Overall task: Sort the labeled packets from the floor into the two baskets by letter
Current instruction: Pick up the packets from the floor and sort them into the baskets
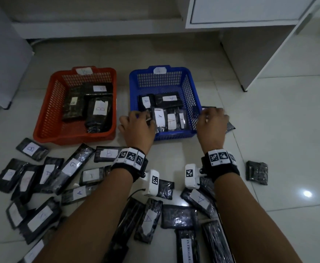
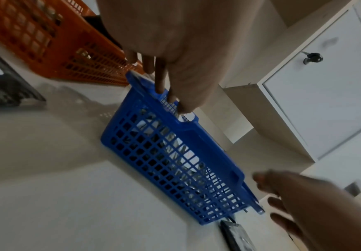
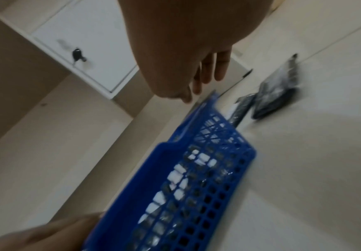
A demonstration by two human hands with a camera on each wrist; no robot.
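Note:
The blue basket holds several black packets labelled A. To its left, the orange basket holds three packets labelled B. My left hand is at the blue basket's near left corner; in the left wrist view its fingertips touch the blue rim and hold nothing. My right hand hovers over the basket's right rim with loosely spread fingers, also empty. Several black packets, among them one labelled B and one labelled A, lie scattered on the floor under my forearms.
Dark packets lie just right of the blue basket, partly behind my right hand. One unlabelled packet sits alone on the tiles further right. A white cabinet with a key in its door stands behind. A grey panel is at the left.

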